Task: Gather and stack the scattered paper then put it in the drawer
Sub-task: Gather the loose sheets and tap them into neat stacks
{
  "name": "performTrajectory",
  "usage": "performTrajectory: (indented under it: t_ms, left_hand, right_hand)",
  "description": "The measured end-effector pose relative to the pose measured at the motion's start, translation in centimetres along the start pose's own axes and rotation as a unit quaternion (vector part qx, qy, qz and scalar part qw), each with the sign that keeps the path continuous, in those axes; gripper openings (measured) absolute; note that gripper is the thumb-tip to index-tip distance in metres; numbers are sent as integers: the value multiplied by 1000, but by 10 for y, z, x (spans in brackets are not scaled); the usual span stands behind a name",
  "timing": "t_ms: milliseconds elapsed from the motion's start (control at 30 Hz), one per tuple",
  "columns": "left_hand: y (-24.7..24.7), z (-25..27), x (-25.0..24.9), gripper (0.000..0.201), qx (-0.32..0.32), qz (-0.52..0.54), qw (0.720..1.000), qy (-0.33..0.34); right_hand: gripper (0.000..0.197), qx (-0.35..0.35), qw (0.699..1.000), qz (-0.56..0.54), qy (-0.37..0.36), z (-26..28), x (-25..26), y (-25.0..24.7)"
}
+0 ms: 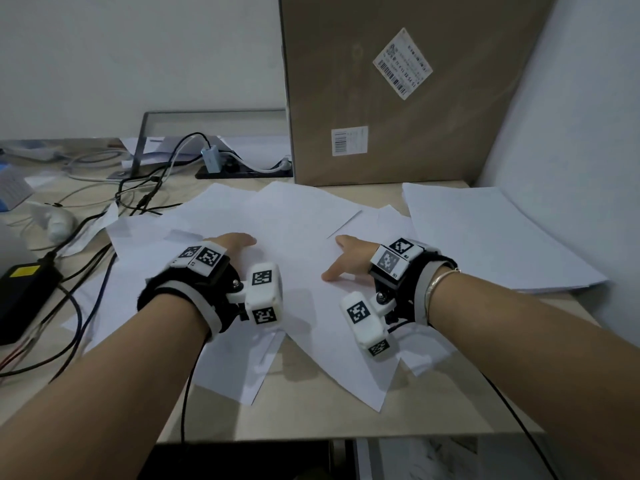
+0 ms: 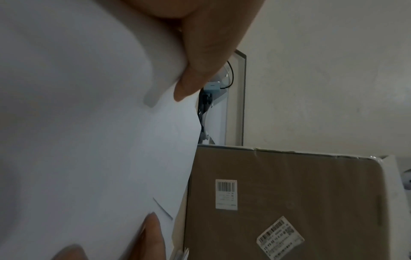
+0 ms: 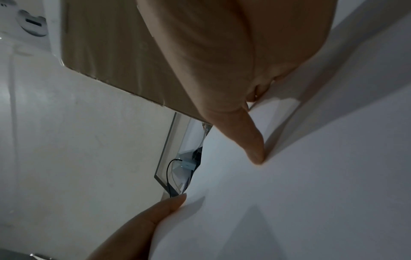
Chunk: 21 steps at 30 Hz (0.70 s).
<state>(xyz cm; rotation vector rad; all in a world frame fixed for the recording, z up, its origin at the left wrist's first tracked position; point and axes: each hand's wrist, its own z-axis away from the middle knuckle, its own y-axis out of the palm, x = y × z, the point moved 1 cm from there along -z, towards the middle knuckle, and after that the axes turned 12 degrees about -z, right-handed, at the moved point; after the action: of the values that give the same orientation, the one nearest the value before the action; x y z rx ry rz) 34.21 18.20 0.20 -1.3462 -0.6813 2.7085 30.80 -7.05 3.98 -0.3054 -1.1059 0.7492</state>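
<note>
Several white paper sheets (image 1: pixel 294 233) lie scattered and overlapping across the middle of the wooden desk (image 1: pixel 311 407). My left hand (image 1: pixel 233 242) rests flat on the sheets left of centre, its fingers (image 2: pixel 198 77) straight against the paper (image 2: pixel 89 140). A little to the right, my right hand (image 1: pixel 346 259) lies on the same spread with thumb and forefinger apart. The right wrist view shows a straight finger (image 3: pixel 251 140) pressing the paper (image 3: pixel 311 193) and the thumb (image 3: pixel 160 212) at a sheet's edge. Neither hand grips a sheet.
A thicker pile of white paper (image 1: pixel 491 237) lies at the desk's right, by the wall. A tall cardboard box (image 1: pixel 398 98) stands behind the sheets. Cables (image 1: pixel 138 199), a black power brick (image 1: pixel 20 292) and a monitor stand (image 1: pixel 242 173) crowd the left and back.
</note>
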Motion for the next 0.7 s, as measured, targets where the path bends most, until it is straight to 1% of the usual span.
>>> performTrajectory:
  t_ms: [33, 67, 100, 167, 233, 300, 367, 467, 533, 600, 700]
  left_hand:
    - [5, 30, -4, 54, 7, -8, 1000, 6]
    - [7, 38, -2, 35, 1, -26, 1000, 3]
    - [8, 45, 0, 27, -3, -23, 1000, 3]
    - [5, 50, 5, 44, -20, -47, 999, 10]
    - [0, 49, 10, 52, -29, -69, 997, 25]
    - [-4, 50, 15, 53, -35, -72, 996, 45]
    - [-7, 51, 19, 52, -66, -70, 994, 58]
    - [-11, 55, 22, 48, -97, -25, 992, 74]
    - [-13, 66, 23, 49, -111, 1, 991, 80]
    - [-12, 78, 24, 49, -123, 35, 988, 81]
    - [-10, 92, 27, 53, -128, 38, 988, 82]
  right_hand:
    - [92, 0, 1000, 0, -3, 2, -2, 1]
    - [91, 1, 1000, 0, -6, 5, -4, 2]
    - [91, 1, 1000, -5, -9, 7, -5, 3]
    - [89, 3, 1000, -27, -12, 9, -8, 4]
    - [86, 3, 999, -46, -19, 13, -11, 2]
    - [84, 5, 997, -71, -26, 16, -14, -2]
    - [81, -2, 994, -101, -28, 22, -18, -7]
    - [78, -27, 992, -121, -30, 31, -27, -17]
    - [78, -51, 990, -131, -30, 38, -35, -26]
    - [80, -72, 984, -161, -21, 45, -42, -34]
    - [88, -96, 973, -212, -4, 54, -54, -41]
